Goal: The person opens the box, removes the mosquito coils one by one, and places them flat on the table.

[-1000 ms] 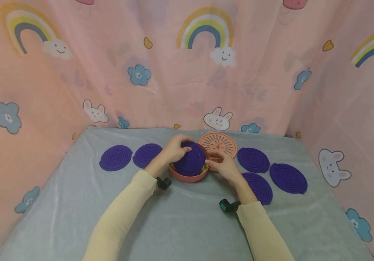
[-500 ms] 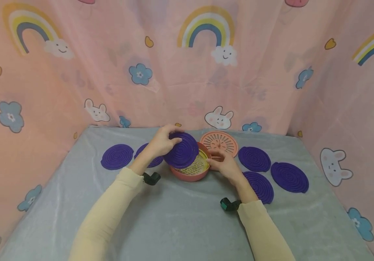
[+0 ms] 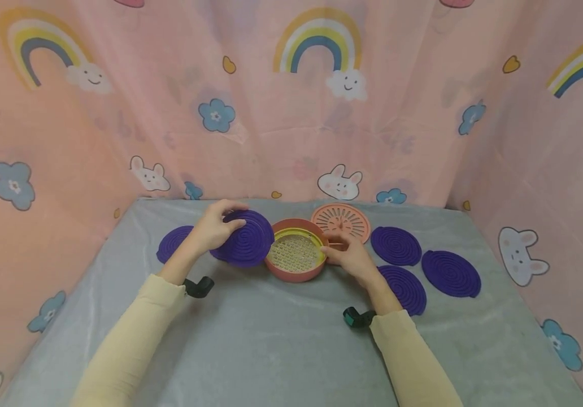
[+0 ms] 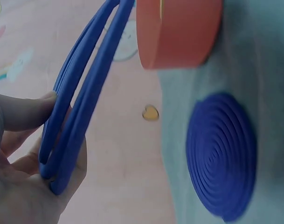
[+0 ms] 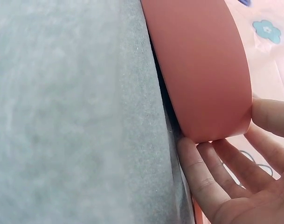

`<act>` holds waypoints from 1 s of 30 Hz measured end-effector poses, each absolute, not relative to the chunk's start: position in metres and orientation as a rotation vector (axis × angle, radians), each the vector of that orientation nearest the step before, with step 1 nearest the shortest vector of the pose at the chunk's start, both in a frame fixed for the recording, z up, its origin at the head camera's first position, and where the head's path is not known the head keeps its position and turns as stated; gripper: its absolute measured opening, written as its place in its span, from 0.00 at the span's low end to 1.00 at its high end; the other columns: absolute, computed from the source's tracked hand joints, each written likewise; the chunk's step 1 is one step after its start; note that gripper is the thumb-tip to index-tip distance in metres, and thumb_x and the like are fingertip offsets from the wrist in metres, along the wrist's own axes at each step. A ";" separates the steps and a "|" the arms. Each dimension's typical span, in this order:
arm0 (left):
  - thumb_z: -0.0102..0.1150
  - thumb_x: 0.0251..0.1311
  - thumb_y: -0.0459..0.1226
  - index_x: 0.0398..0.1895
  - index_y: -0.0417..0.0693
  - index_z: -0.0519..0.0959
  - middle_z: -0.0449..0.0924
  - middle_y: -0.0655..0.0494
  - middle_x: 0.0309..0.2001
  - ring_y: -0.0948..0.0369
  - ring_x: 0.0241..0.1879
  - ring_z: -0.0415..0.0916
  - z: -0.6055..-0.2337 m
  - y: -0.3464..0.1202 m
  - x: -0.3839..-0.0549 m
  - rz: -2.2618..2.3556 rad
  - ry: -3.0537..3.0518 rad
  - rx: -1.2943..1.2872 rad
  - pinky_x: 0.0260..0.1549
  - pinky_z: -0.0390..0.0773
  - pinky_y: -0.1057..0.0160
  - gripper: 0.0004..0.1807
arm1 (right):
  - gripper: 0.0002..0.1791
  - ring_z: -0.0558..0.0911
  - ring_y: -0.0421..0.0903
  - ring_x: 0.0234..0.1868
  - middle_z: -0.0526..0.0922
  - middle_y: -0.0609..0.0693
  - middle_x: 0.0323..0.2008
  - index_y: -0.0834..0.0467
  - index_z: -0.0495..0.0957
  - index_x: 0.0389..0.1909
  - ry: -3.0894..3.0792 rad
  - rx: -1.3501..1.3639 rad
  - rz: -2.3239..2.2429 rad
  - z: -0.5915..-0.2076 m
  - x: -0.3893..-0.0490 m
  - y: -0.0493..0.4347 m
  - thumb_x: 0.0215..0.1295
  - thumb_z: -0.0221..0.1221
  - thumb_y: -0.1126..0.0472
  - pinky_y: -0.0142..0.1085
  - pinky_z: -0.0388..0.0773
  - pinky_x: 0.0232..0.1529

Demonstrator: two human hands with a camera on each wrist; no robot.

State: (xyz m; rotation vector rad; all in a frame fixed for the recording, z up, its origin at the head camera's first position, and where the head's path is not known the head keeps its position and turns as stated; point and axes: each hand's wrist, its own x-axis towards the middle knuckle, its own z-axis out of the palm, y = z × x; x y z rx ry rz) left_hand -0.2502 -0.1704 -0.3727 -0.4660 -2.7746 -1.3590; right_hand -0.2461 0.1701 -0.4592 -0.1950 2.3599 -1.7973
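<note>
My left hand (image 3: 214,229) pinches purple mosquito coils (image 3: 246,240) by their edge, thumb on one face and fingers behind. In the left wrist view the held coils (image 4: 86,88) show as stacked layers, tilted and raised above the table. Right beside them stands a round pink coil holder (image 3: 296,277) with a yellow ring and a metal mesh inside. My right hand (image 3: 349,254) grips the holder's right side. Its thumb lies at the rim and its fingertips press the outer wall, as the right wrist view shows on the holder (image 5: 202,70).
A slotted pink lid (image 3: 355,223) lies behind the holder. Flat on the table to the right are several single coils, among them one coil (image 3: 395,246) near the lid. Another coil (image 3: 172,243) lies at the left, partly behind my left wrist. A patterned curtain (image 3: 251,147) borders the table.
My left hand has lifted the coils out from over the holder and carried them left, uncovering the mesh. The right hand stays at the holder's side.
</note>
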 end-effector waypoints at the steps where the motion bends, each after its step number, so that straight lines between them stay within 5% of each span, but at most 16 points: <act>1: 0.60 0.70 0.32 0.64 0.41 0.77 0.75 0.43 0.64 0.42 0.67 0.68 -0.374 -0.176 -0.249 -1.367 -2.777 -0.453 0.67 0.66 0.41 0.20 | 0.24 0.78 0.58 0.61 0.77 0.61 0.61 0.58 0.76 0.64 2.359 -0.190 -1.799 -0.459 -0.246 0.170 0.69 0.66 0.61 0.41 0.84 0.50; 30: 0.61 0.70 0.33 0.65 0.38 0.76 0.72 0.34 0.67 0.36 0.71 0.60 -0.436 -0.268 -0.202 -1.472 -2.893 -0.078 0.67 0.62 0.36 0.22 | 0.25 0.76 0.61 0.63 0.75 0.65 0.64 0.63 0.73 0.67 2.367 -0.187 -1.780 -0.453 -0.242 0.168 0.71 0.64 0.63 0.43 0.83 0.52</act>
